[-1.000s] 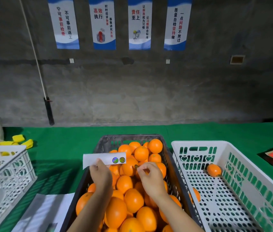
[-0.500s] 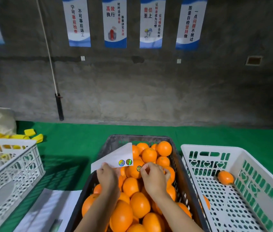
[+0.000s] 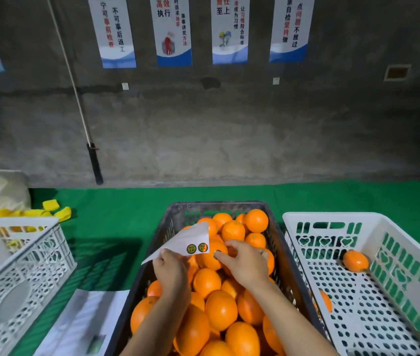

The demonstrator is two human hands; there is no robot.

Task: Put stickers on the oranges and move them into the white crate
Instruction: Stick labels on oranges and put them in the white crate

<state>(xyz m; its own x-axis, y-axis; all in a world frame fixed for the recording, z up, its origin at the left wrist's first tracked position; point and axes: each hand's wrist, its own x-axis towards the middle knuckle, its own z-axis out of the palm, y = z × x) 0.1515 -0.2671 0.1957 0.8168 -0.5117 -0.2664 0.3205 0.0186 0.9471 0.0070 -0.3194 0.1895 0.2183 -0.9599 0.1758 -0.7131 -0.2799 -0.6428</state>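
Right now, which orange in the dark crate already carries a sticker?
The orange under the right hand; its thumb presses a round sticker onto it. The others show none.

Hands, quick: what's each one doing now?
Left hand: pinching the white paper sticker sheet.
Right hand: thumb pressing a round sticker onto an orange.
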